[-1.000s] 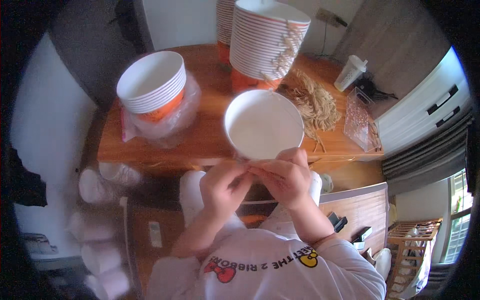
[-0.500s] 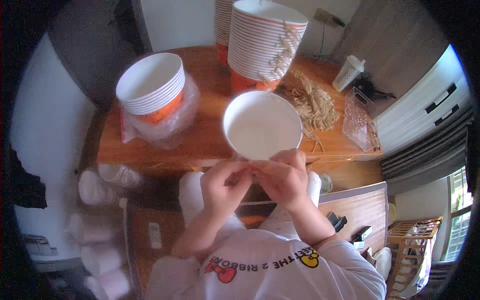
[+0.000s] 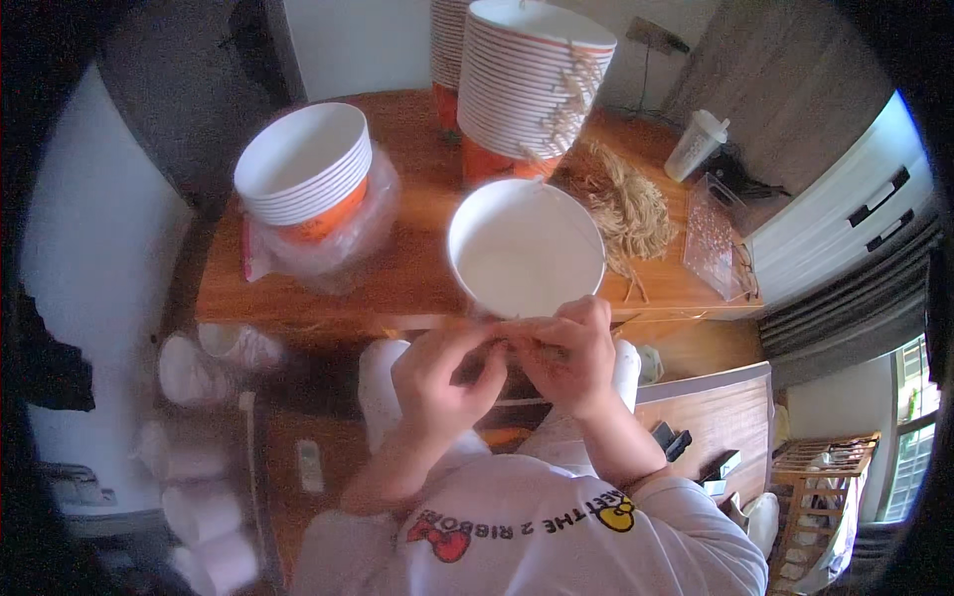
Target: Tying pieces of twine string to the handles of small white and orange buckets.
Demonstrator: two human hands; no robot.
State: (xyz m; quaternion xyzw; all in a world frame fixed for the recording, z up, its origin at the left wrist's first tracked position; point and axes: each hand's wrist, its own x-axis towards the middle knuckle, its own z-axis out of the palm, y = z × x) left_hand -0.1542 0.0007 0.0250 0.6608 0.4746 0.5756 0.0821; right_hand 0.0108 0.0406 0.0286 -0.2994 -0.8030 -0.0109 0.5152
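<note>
A white paper bucket with an orange outside sits in front of me at the near edge of the wooden table. My left hand and my right hand meet just below its near rim. Their fingertips pinch a thin pale strand, which looks like a piece of straw-coloured twine. The strand's ends are hidden between my fingers.
A short stack of white-and-orange buckets stands on clear plastic wrap at the left. Tall stacks of buckets rise at the back. A pile of tan twine, a clear plastic box and a lidded cup lie to the right.
Both hands have shifted slightly while working the strand at the bucket's near rim. The bucket has barely moved.
</note>
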